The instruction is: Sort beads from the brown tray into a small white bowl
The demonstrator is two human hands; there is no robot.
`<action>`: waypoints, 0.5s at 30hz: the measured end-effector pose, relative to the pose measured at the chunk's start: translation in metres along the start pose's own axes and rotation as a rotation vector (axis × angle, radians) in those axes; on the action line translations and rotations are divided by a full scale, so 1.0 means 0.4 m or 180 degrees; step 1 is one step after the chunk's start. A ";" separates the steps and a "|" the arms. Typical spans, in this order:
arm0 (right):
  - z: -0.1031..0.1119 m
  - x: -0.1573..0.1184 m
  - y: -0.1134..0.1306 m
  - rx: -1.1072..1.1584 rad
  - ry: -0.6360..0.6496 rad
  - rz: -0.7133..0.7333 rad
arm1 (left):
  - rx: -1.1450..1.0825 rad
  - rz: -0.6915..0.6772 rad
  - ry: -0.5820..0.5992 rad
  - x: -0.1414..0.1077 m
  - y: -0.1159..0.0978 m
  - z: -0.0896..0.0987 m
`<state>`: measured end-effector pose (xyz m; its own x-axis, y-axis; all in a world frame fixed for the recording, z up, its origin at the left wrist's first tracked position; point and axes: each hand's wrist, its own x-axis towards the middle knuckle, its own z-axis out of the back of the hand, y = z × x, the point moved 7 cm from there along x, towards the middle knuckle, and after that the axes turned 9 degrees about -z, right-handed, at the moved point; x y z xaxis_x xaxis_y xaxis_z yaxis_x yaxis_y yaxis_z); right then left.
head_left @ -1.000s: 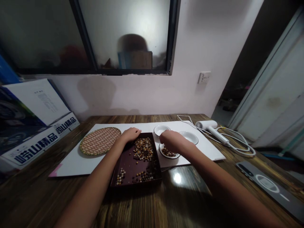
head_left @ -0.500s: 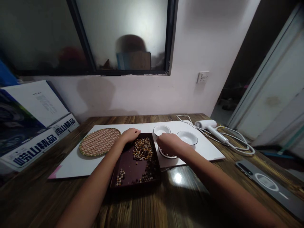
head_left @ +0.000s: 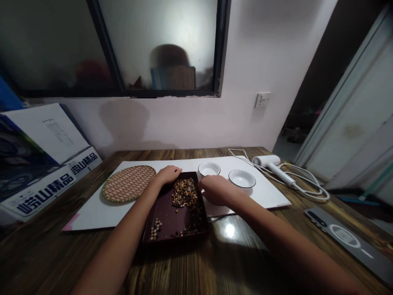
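Note:
A dark maroon tray (head_left: 166, 217) holds many small round beads (head_left: 185, 191) in yellow, brown, white and dark tones. A small group lies in its near left corner, with darker ones along the right side. My left hand (head_left: 168, 175) is closed over the tray's far left rim. By the right wall of the tray, my right hand (head_left: 216, 189) has its fingers curled together; whatever may be between them is hidden. Beneath that hand, a bowl is almost wholly covered. Two white dark-rimmed bowls, a far one (head_left: 209, 168) and a right one (head_left: 242, 179), stand beyond it.
A woven oval mat (head_left: 129, 183) lies left on a white board (head_left: 95, 217). To the right are a white hair dryer (head_left: 273, 166) with its cord and a grey phone-like box (head_left: 346, 237). Printed boxes (head_left: 46, 176) stand at the left, below a window.
My right hand has shifted slightly down and left from above the near bowl toward the tray's right wall, now covering that bowl. My left hand has stayed on the tray.

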<state>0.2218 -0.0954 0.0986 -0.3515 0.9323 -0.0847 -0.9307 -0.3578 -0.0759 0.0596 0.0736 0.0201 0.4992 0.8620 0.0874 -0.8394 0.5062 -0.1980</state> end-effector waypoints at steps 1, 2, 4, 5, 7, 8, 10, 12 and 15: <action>0.004 -0.004 0.025 0.0008 -0.0025 0.0232 | 0.0014 0.0002 0.0002 0.000 0.000 0.000; 0.004 -0.010 0.050 0.0002 0.0000 0.0452 | 0.0027 -0.0002 0.0001 0.000 0.000 0.000; -0.016 -0.023 0.099 -0.0061 0.0279 0.0801 | 0.0046 -0.0027 -0.0006 0.001 -0.001 0.000; -0.032 -0.029 0.120 -0.0099 0.0461 0.0921 | 0.0048 -0.0044 -0.0016 0.001 -0.002 0.000; -0.068 -0.040 0.152 -0.0178 0.0788 0.1094 | 0.0041 -0.0060 -0.0031 0.001 -0.003 0.001; -0.083 -0.044 0.164 -0.0206 0.0890 0.1160 | 0.0038 -0.0052 -0.0029 0.001 -0.002 0.001; -0.105 -0.047 0.180 -0.0223 0.0994 0.1263 | 0.0036 -0.0025 -0.0014 0.001 -0.001 0.000; -0.119 -0.048 0.190 -0.0214 0.1071 0.1359 | 0.0028 -0.0006 0.0003 0.000 -0.001 0.000; -0.127 -0.041 0.195 -0.0031 0.1096 0.1392 | 0.0003 -0.0027 -0.0007 -0.001 -0.004 0.002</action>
<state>0.1601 -0.1412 0.0435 -0.6501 0.6265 -0.4300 -0.7039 -0.7097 0.0303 0.0606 0.0726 0.0212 0.5058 0.8578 0.0911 -0.8354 0.5134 -0.1962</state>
